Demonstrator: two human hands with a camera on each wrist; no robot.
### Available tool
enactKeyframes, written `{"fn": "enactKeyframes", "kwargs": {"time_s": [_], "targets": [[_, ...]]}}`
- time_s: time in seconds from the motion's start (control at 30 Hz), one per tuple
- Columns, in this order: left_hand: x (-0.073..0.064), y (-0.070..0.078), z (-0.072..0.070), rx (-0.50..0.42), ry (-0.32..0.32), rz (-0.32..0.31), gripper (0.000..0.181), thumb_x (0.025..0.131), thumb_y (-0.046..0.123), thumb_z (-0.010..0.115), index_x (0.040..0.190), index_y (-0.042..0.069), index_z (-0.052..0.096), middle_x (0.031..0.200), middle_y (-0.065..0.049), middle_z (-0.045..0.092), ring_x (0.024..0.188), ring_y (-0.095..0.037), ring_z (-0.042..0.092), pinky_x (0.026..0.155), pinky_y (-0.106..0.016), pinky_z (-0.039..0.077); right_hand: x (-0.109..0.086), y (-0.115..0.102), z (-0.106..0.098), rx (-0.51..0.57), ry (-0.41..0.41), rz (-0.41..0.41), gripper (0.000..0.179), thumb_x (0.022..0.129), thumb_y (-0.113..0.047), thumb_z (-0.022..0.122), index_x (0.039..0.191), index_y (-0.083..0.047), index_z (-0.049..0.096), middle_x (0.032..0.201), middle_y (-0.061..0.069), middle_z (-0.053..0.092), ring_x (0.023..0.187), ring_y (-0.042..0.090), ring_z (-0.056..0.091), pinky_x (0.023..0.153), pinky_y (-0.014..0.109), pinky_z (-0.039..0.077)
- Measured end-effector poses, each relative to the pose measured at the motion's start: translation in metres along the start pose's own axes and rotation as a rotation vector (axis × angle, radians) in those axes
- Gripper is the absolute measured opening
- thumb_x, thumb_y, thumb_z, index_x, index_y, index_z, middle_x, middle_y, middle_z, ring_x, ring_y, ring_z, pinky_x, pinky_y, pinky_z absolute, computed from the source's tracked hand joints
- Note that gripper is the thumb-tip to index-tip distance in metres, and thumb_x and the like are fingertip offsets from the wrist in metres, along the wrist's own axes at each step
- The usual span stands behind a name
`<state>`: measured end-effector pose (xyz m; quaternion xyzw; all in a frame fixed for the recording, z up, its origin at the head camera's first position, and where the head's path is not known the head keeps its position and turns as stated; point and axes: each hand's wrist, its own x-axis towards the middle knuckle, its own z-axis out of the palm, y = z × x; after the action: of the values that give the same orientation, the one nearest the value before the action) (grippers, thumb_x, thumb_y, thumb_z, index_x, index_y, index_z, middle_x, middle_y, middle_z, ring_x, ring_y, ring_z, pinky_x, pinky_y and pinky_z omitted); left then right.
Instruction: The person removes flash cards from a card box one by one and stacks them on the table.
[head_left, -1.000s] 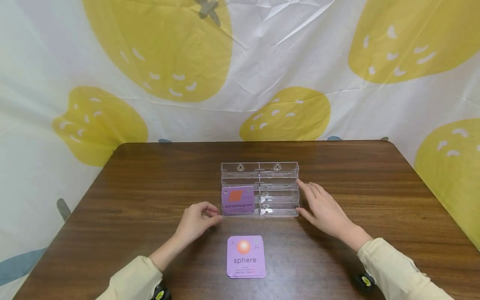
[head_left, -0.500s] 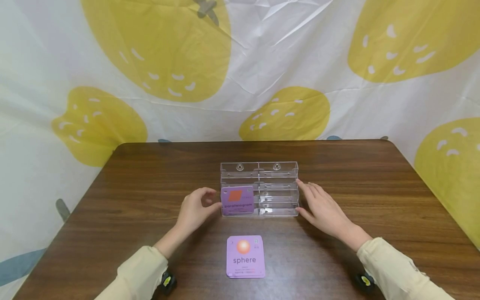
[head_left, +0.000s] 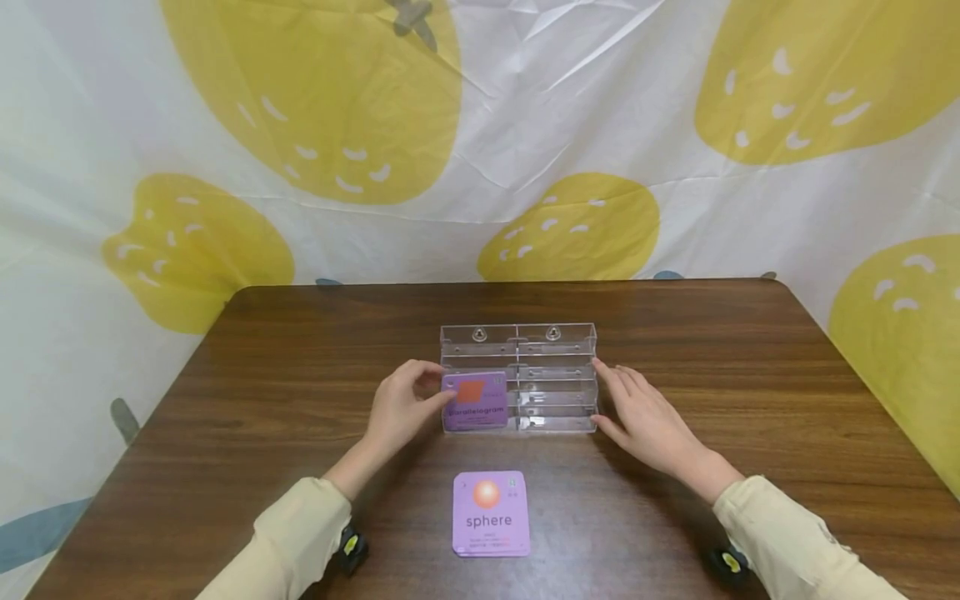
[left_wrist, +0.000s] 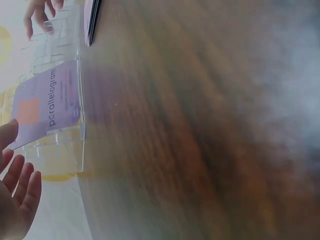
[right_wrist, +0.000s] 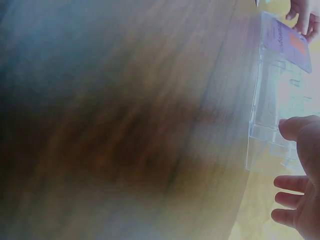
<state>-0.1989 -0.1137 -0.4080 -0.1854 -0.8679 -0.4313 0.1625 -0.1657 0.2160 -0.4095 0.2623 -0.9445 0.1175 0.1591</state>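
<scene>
A purple "parallelogram" card [head_left: 480,404] stands in the lower left pocket of a clear plastic card rack [head_left: 558,375]. My left hand [head_left: 405,404] is at the card's upper left corner, thumb across its front and index finger at its top edge, pinching it. In the left wrist view, the thumb overlaps the card [left_wrist: 47,102] while the other fingers stay loose. My right hand [head_left: 648,421] touches the rack's right side with nearly straight fingers, its thumb low near the front corner. A small stack of purple cards [head_left: 491,533], "sphere" on top, lies in front of the rack.
The rack has two columns of stepped pockets and stands on a brown wooden table [head_left: 300,350]. Behind the table's far edge hangs a white curtain [head_left: 420,242] with yellow fruit shapes.
My left hand has risen from the rack's lower left corner to the parallelogram card's upper corner, its thumb now over the card. The right hand, rack and sphere stack stay put.
</scene>
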Motion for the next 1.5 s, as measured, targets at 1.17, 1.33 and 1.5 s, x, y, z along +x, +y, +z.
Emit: {"fn": "enactKeyframes", "kwargs": {"time_s": [1.17, 1.33, 1.5], "targets": [[0.014, 0.000, -0.003, -0.083, -0.137, 0.019, 0.009, 0.076, 0.008, 0.072, 0.083, 0.004, 0.068, 0.076, -0.005, 0.067, 0.065, -0.012, 0.059, 0.061, -0.023, 0.050, 0.000, -0.001, 0.000, 0.001, -0.001, 0.005, 0.072, 0.081, -0.024, 0.067, 0.136, 0.004, 0.029, 0.120, 0.027, 0.050, 0.113, 0.042, 0.044, 0.095, 0.051, 0.036], [0.014, 0.000, -0.004, -0.117, -0.143, -0.026, 0.006, 0.080, 0.007, 0.068, 0.085, 0.004, 0.067, 0.079, -0.005, 0.067, 0.067, -0.013, 0.059, 0.063, -0.024, 0.050, -0.001, -0.001, -0.001, 0.004, -0.005, 0.013, 0.073, 0.081, -0.024, 0.067, 0.137, 0.003, 0.028, 0.121, 0.027, 0.049, 0.114, 0.042, 0.043, 0.095, 0.051, 0.037], [0.015, -0.001, -0.006, -0.138, -0.133, -0.039, 0.006, 0.082, 0.007, 0.066, 0.086, 0.003, 0.067, 0.082, -0.006, 0.068, 0.070, -0.014, 0.059, 0.064, -0.025, 0.050, -0.001, -0.001, -0.001, 0.005, -0.011, 0.019, 0.073, 0.081, -0.024, 0.066, 0.137, 0.003, 0.027, 0.121, 0.027, 0.049, 0.114, 0.043, 0.043, 0.095, 0.051, 0.037]]}}
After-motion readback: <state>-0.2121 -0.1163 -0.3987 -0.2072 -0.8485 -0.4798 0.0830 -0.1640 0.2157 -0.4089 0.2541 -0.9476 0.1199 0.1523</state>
